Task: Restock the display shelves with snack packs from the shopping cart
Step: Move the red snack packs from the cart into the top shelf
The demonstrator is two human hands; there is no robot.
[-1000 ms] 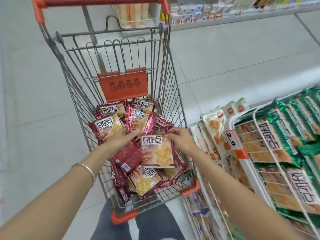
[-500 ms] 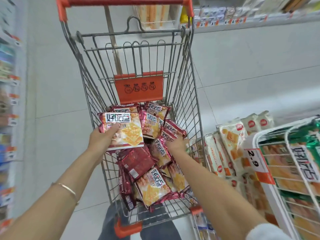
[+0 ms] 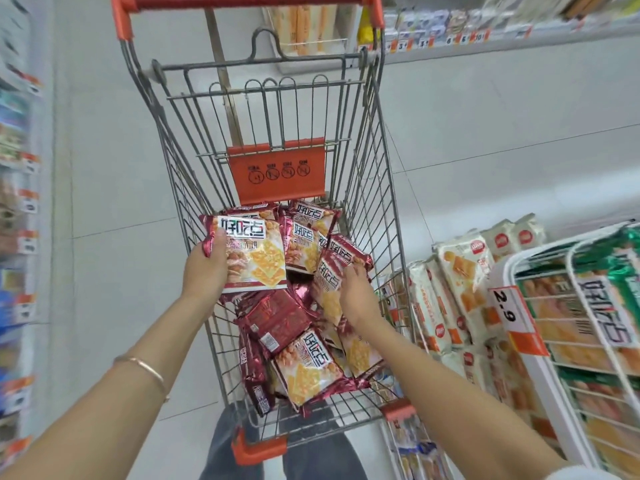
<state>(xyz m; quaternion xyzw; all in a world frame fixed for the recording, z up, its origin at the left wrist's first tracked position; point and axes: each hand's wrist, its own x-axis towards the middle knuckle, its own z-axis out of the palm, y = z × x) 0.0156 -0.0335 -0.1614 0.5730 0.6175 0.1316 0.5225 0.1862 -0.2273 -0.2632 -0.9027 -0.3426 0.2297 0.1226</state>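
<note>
A wire shopping cart (image 3: pixel 363 188) with orange trim stands in front of me, its basket holding several dark red snack packs (image 3: pixel 277 320) with cracker pictures. My left hand (image 3: pixel 204 268) grips one red snack pack (image 3: pixel 252 254) by its left edge and holds it face up above the pile. My right hand (image 3: pixel 356 292) is lower in the basket, fingers closed around the edge of another red snack pack (image 3: pixel 330 275) that still leans on the pile. The display shelves (image 3: pixel 540 306) with white wire dividers stand to my right.
The right-hand display holds green-edged snack packs (image 3: pixel 609 306) behind an orange 2.9 price tag (image 3: pixel 512 317), with white cracker packs (image 3: pixel 460 271) beside the cart. Another shelf (image 3: pixel 485 32) runs along the far aisle, and blurred shelves (image 3: pixel 17 202) line the left. Pale floor tiles surround the cart.
My left hand lifted one red pack out of the pile and now holds it up. My right hand moved deeper into the basket and closed on another pack. The view shifted left.
</note>
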